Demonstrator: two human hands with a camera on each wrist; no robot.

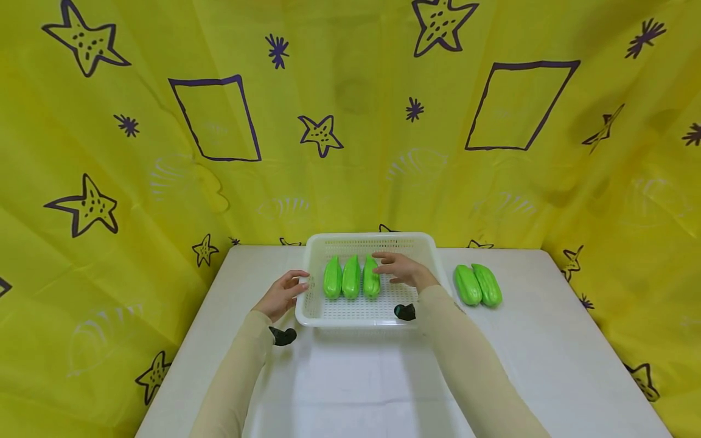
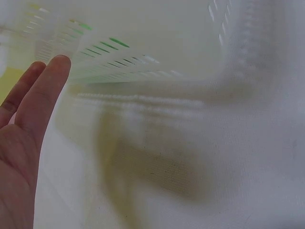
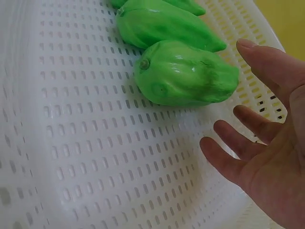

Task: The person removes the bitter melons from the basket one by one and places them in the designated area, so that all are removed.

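Three glossy green oblong gourds [image 1: 350, 277] lie side by side in a white perforated plastic basket [image 1: 361, 323], towards its left half. My right hand [image 1: 404, 271] is over the basket, just right of the rightmost gourd [image 3: 186, 74]. In the right wrist view its fingers [image 3: 238, 140] are spread and hold nothing, with a gap between them and that gourd. My left hand [image 1: 280, 295] is at the basket's left rim, its fingertips right by the wall. Its fingers [image 2: 45, 93] look fairly straight in the left wrist view, where the basket's slotted side [image 2: 157, 43] rises beside them.
Two more green gourds [image 1: 477, 285] lie together on the white table [image 1: 547, 340], right of the basket. A yellow curtain [image 1: 350, 182] with dark star drawings hangs behind the table and along both sides. Dark wrist-worn pieces [image 1: 282, 336] show at both cuffs.
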